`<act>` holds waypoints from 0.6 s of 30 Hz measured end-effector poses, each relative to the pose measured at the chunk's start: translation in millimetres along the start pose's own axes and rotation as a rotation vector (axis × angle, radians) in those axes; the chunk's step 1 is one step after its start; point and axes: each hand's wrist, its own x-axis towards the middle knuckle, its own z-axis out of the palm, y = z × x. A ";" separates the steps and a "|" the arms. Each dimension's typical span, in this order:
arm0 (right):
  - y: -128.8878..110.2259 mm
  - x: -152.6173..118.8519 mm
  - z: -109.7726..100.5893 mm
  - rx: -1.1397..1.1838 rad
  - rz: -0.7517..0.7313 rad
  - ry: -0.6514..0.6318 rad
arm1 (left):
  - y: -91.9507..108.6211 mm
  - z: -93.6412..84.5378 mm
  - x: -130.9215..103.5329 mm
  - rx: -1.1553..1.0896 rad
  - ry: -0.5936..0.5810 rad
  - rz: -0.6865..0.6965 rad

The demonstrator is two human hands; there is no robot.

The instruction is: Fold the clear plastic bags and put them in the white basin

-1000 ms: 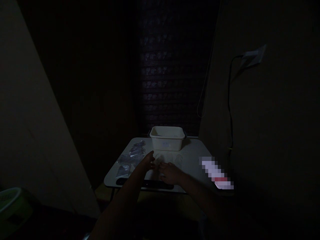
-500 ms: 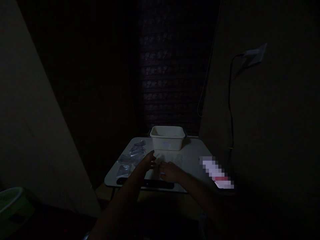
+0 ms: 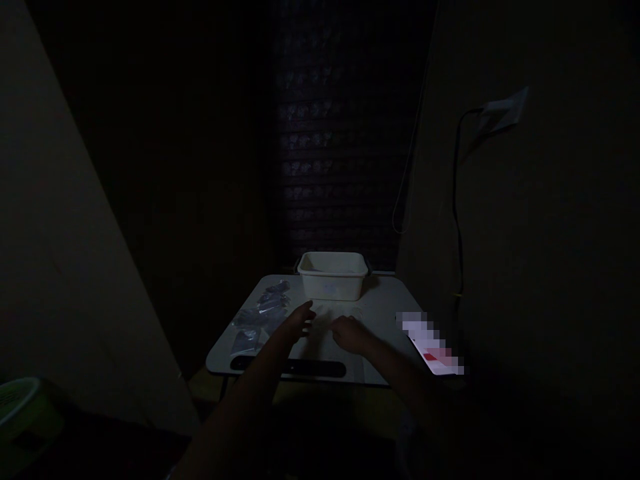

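My left hand (image 3: 300, 323) is over the middle of a small white table (image 3: 383, 313), fingers apart, with nothing visible in it. To its right, my right hand (image 3: 349, 333) has its fingers curled in. Whether it pinches something is too dark to tell. Faint, clear film seems to lie on the tabletop just beyond the hands, its outline hard to make out. Left of my left hand lie several clear plastic bags (image 3: 273, 303), loosely spread, and one flat bag (image 3: 245, 341) is nearer the front edge.
A white plastic bin (image 3: 333, 287) stands at the table's back. A dark slot strip (image 3: 315, 368) runs along the front edge. At the right, a lit screen (image 3: 430, 347) is partly blurred out. A cable (image 3: 456, 200) hangs from a wall socket; a green basket (image 3: 25, 420) is lower left.
My right hand has shifted right, away from my left hand, and its fingers have curled in. My left hand stays nearly in place. The view has moved slightly.
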 end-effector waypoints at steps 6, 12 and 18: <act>18.8 6.5 2.3 0.078 0.102 0.068 | -2.4 8.3 1.1 0.044 -0.028 0.015; 24.3 16.1 13.3 0.427 0.139 0.191 | -6.7 17.3 4.9 0.107 -0.048 0.013; 30.9 25.3 26.0 0.540 0.054 0.215 | -14.4 23.9 10.8 0.160 -0.094 -0.010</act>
